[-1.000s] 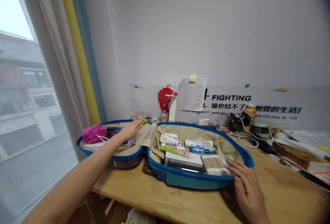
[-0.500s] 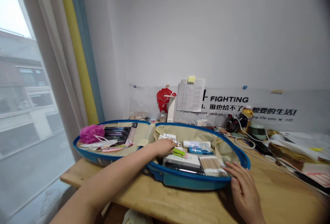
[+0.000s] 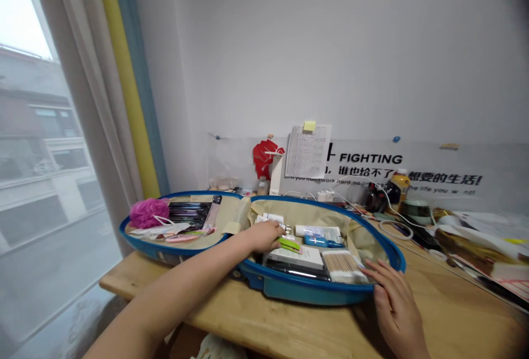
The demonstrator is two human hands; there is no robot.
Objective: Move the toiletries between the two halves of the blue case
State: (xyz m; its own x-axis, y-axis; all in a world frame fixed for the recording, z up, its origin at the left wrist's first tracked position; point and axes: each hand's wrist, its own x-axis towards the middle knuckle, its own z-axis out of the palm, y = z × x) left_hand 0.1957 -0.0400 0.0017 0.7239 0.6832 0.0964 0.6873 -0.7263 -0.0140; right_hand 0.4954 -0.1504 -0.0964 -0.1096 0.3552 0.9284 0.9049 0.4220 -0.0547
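Head view, on my feed: blue suitcase lies spread open on the wooden worktop. Left hand reaches into the right half, fingers bent downward, lime-green item right by the fingertips; whether they are clamped on it, I cannot tell. That item sits above the white box, blue bottle and white tube just beyond. Right hand lies over the near right rim, fingers slightly apart, gripping nothing I can see, tips beside the cotton swab pack. Left half: pink bath puff beside dark pens.
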